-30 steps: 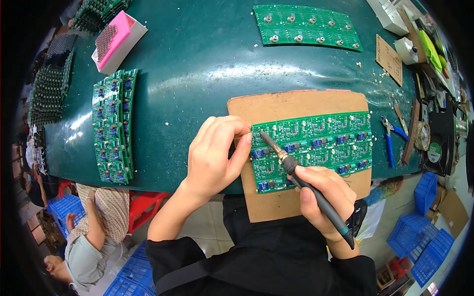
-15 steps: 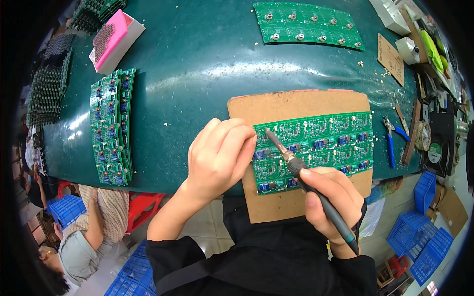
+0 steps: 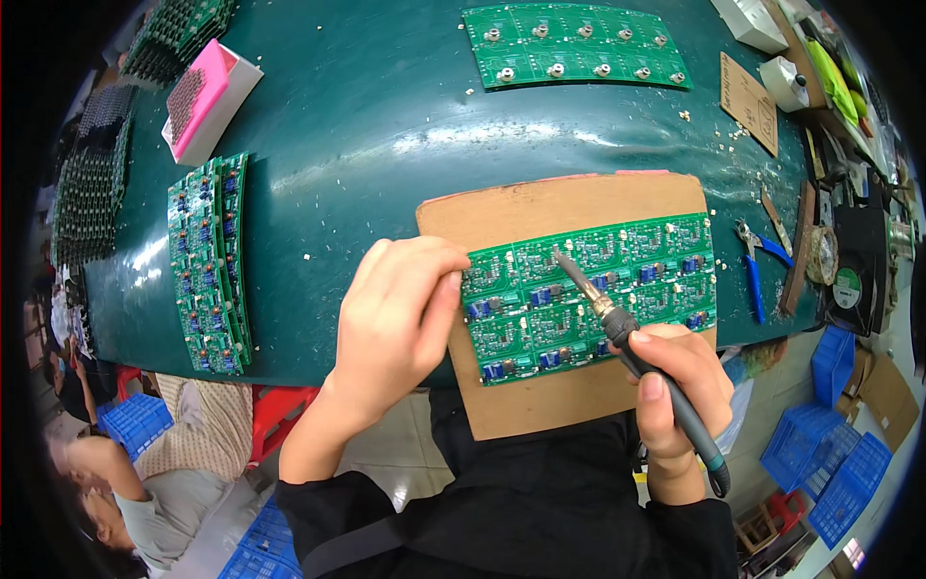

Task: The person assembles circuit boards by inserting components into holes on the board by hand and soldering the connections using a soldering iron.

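Note:
A soldering iron [image 3: 617,323] with a grey grip is held in my right hand [image 3: 683,386], fingers closed around it. Its tip points up-left and meets, or hovers just above, the upper row of a green circuit board [image 3: 588,318]; I cannot tell whether it touches. Small white parts, blue cylinders and chips cover this panel. Under it lies a brown fibreboard sheet [image 3: 559,203], which overhangs the table's near edge. At the panel's upper left corner, my left hand [image 3: 395,328] is closed, thumb and forefinger pinching its edge.
Left stand populated boards [image 3: 207,265] and a white box [image 3: 227,106] with a pink top. Another green panel [image 3: 579,48] with metal posts lies at the back. Blue-handled cutters [image 3: 755,275], a cardboard piece [image 3: 748,106] and a fan [image 3: 854,285] are right. A person [image 3: 183,502] sits lower left.
The soldering iron's tip has moved right along the upper row, from the first section to the second. My left hand stays at the panel's corner. The whole view has shifted slightly.

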A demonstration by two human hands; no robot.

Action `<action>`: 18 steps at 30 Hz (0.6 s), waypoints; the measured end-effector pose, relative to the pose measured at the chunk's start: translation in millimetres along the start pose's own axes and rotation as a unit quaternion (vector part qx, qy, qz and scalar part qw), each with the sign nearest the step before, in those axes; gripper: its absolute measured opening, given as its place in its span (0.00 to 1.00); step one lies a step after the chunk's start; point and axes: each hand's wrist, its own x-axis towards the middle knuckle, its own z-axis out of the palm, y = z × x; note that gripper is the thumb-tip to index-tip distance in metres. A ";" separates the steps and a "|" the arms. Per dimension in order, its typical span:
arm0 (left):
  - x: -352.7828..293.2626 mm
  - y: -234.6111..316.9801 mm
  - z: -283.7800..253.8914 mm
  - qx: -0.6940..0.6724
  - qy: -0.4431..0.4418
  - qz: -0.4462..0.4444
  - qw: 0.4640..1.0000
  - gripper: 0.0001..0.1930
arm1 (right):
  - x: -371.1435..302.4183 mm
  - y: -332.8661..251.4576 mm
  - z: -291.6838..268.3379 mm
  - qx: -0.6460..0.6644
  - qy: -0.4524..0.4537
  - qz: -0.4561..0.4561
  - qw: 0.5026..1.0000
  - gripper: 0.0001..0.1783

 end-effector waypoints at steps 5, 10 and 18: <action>8.4 18.2 9.1 -0.118 -0.007 -0.107 0.987 0.08 | -0.2 3.6 1.3 0.009 -0.011 0.001 1.000 0.13; 17.9 17.0 27.4 -0.067 -0.026 -0.027 0.997 0.09 | 5.3 5.7 4.9 0.001 -0.017 -0.010 1.000 0.13; 21.9 18.8 34.6 -0.032 -0.020 -0.012 0.999 0.10 | 12.7 7.7 4.6 -0.018 -0.034 -0.048 0.998 0.14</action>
